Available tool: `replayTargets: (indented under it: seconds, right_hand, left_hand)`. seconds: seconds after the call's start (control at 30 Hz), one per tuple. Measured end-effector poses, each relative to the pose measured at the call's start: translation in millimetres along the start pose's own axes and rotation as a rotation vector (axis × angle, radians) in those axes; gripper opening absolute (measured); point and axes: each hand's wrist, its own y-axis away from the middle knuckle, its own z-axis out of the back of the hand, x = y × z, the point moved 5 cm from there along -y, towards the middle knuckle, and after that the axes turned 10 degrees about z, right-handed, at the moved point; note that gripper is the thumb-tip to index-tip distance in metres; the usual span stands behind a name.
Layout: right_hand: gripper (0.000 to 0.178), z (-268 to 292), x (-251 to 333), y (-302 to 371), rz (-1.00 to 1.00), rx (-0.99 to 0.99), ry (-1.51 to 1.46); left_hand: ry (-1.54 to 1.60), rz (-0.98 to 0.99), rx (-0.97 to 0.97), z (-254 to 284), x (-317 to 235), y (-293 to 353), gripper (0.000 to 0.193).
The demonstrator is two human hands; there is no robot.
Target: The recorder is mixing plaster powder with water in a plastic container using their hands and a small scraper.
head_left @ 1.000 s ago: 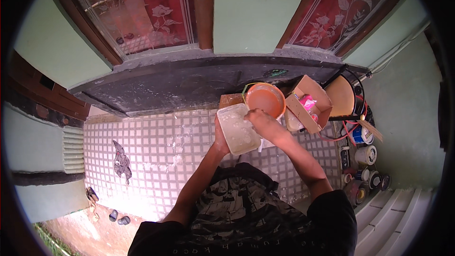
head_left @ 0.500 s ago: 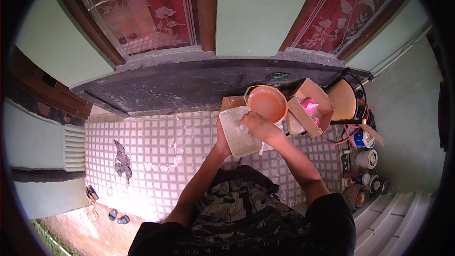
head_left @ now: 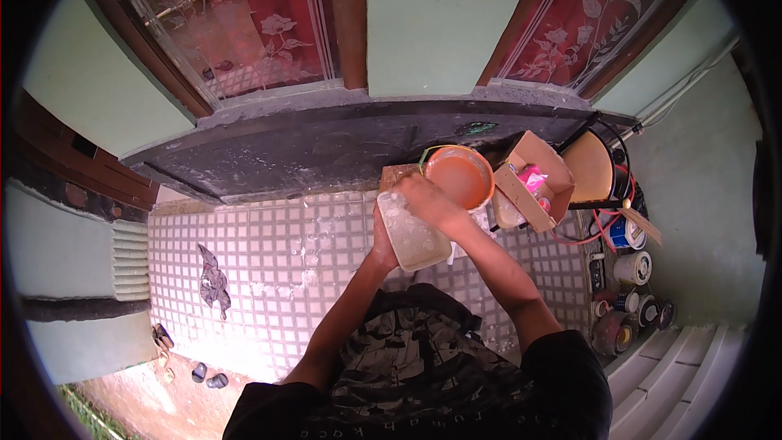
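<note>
A pale, translucent rectangular plastic tub point(head_left: 422, 246) is held in front of my body, its inside smeared whitish. My left hand point(head_left: 380, 243) grips it along the left side, with the fingers hidden beneath. Over the tub's far end is my right hand point(head_left: 425, 198), its fingers curled down near the far left corner. Whatever those fingers pinch, if anything, is too small or hidden to make out. Just beyond, to the right, stands an orange bucket point(head_left: 466, 175) of cloudy liquid with a green handle.
Right of the bucket, an open cardboard box point(head_left: 554, 189) holds a pink packet. Behind it is a chair point(head_left: 592, 167). Several paint cans point(head_left: 631, 269) line the right wall. A dark cloth point(head_left: 213, 283) lies on the tiled floor point(head_left: 269, 257), and sandals point(head_left: 208, 376) sit at lower left.
My right hand has slid away from me and slightly left, from the middle of the tub to its far end. My left hand and the tub have stayed almost still.
</note>
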Motion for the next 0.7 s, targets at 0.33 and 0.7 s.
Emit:
replayTargets:
  seconds: [0.33,0.7]
  right_hand:
    - [0.038,18,-11,32,-0.079,0.054,0.033]
    - [0.05,34,14,46,-0.04,0.238,-0.191]
  left_hand:
    - [0.017,0.009,0.067,-3,-6,2,0.082]
    - [-0.066,-0.015,0.058,-27,-17,10,0.083]
